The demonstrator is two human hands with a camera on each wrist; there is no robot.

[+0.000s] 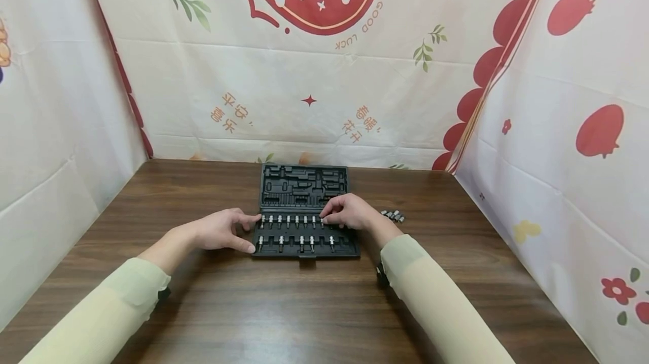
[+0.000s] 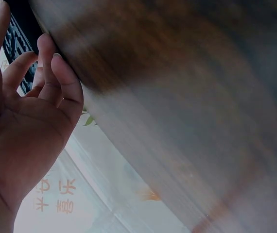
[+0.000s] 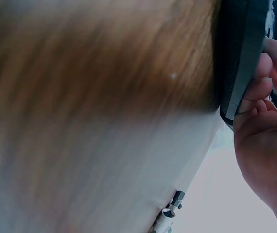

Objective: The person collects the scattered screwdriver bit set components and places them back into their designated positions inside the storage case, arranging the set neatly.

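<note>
Sleeves [image 1: 446, 296] nearest me in the head view; left hand [image 1: 223, 230] spread along the case [image 1: 350, 248], I'd guess steadying it. Right hand [image 1: 353, 213] pinches a bit [image 1: 321, 222] at the back row's end, loose bits [image 1: 393, 216] handy beside the case. Left wrist: fingers loosely bent by the case. Right wrist: fingertips bunched, bit hidden from me.

Case [image 1: 276, 254] on worktop [image 1: 243, 307], lid [image 1: 304, 186] behind base [image 1: 349, 247]; bit sockets [image 1: 301, 241] in base, in two rows; left hand [image 1: 223, 230] at base's left edge; right hand [image 1: 351, 212] at rear row's [image 1: 288, 220] right end; loose sockets [image 1: 394, 216] right of case
</note>
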